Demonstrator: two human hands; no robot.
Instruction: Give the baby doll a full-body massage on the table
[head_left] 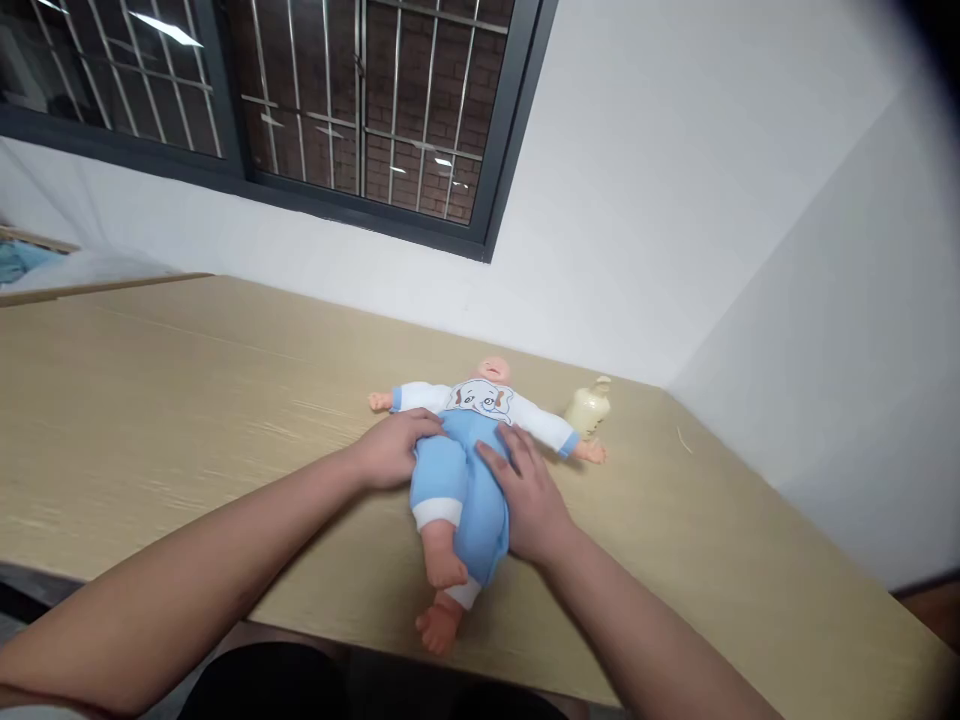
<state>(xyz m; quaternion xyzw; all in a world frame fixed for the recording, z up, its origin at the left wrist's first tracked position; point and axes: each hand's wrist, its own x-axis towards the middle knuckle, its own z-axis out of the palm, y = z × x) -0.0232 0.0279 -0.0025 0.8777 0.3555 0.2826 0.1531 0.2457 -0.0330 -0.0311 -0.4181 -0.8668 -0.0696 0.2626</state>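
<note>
A baby doll (487,470) lies on its back on the wooden table, with its head toward the wall and its feet toward me. It wears a white top (480,397) with a cartoon animal face and light blue trousers (480,510) with white cuffs. My left hand (394,447) is closed round the doll's hip on the left, its thumb and some fingertips hidden. On the other hip, my right hand (529,495) grips the side of the trousers, fingers laid over the cloth. The doll's legs are bent close together, one foot above the other.
A cream pump bottle (589,410) stands beside the doll's outstretched arm on the right. A thin pale strip (684,440) lies farther right on the table (187,400). Behind are a white wall and a barred window (360,110). The table's front edge is close to my body.
</note>
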